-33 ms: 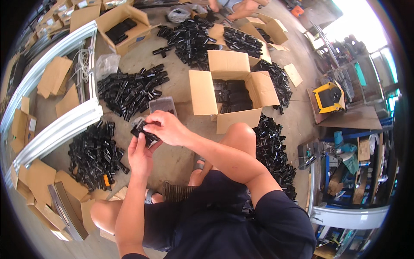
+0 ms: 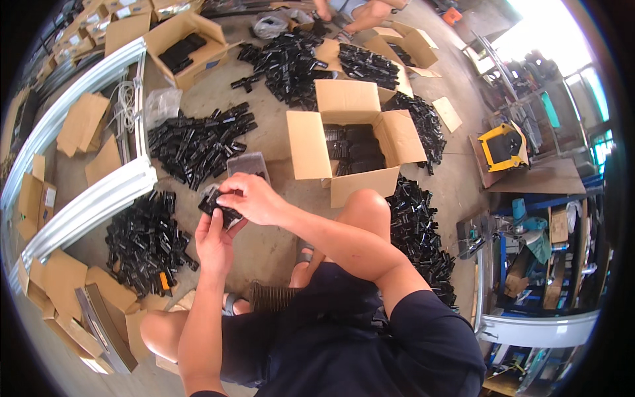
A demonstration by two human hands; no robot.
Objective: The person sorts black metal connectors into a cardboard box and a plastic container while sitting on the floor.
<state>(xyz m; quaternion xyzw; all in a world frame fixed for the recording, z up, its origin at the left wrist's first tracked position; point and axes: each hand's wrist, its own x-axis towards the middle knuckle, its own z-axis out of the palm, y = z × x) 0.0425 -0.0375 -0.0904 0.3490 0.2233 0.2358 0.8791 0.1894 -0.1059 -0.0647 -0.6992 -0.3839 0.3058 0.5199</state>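
Both my hands are on a small black part [image 2: 210,202] with a shiny, blocky body; its exact kind I cannot make out. My left hand [image 2: 215,239] grips it from below, the thumb pressed against its side. From above, the bent fingers of my right hand [image 2: 254,198] pinch its upper end. Just beyond the hands stands a small grey bin [image 2: 246,161], its contents partly hidden by my right hand. Heaps of similar black parts lie on either side: one heap [image 2: 198,142] past my hands, another heap [image 2: 142,241] to the left with an orange-handled tool [image 2: 165,280] on it.
An open cardboard box [image 2: 364,182] holding stacked black parts stands ahead, right of centre. Further heaps [image 2: 423,231] lie along my right. Silvery metal rails [image 2: 92,202] run along the left. A coil spring [image 2: 272,296] sits between my legs. Another person's legs [image 2: 370,16] show at the top.
The view has shifted very slightly. Both hands stay on the black part, with the right fingers curled a little differently over it.
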